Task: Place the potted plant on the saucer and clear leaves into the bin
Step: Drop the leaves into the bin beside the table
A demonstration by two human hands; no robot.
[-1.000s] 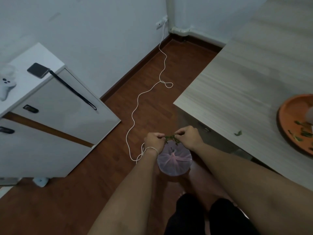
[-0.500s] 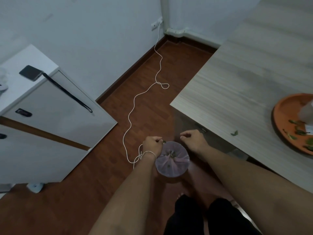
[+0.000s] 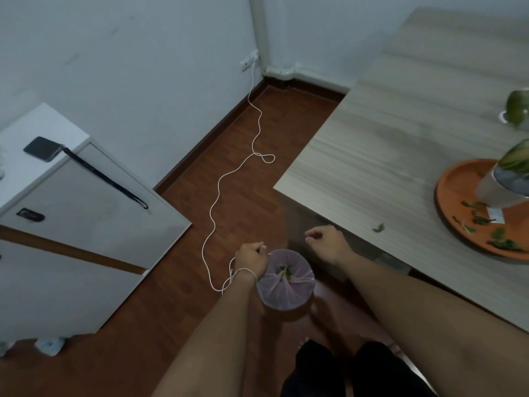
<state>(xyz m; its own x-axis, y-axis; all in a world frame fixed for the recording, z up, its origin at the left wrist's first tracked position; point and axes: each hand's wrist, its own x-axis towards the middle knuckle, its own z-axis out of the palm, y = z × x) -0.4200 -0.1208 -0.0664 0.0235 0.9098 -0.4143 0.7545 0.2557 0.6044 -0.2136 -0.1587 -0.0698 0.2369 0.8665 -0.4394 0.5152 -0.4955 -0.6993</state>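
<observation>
A small bin [image 3: 286,293] lined with a pinkish bag stands on the floor, with green leaves [image 3: 285,272] lying inside it. My left hand [image 3: 252,260] rests at the bin's left rim, fingers curled, nothing visibly in it. My right hand [image 3: 326,243] hovers to the bin's upper right, loosely curled and holding nothing. On the table at right, the potted plant [image 3: 503,181] stands in a white pot on the orange saucer [image 3: 455,196]. Several leaves [image 3: 501,242] lie on the saucer, and one leaf [image 3: 379,227] lies on the table.
The wooden table [image 3: 400,124] fills the right side. A white cabinet [image 3: 71,224] stands at left with a dark device and strap on top. A white cable [image 3: 217,193] runs across the brown floor from the wall socket to my left wrist. Another green plant [image 3: 518,107] is at far right.
Both hands held leaves together above the bin; the leaves now lie inside it. My hands have parted, the right one moving up and right. The view has turned right, showing the potted plant.
</observation>
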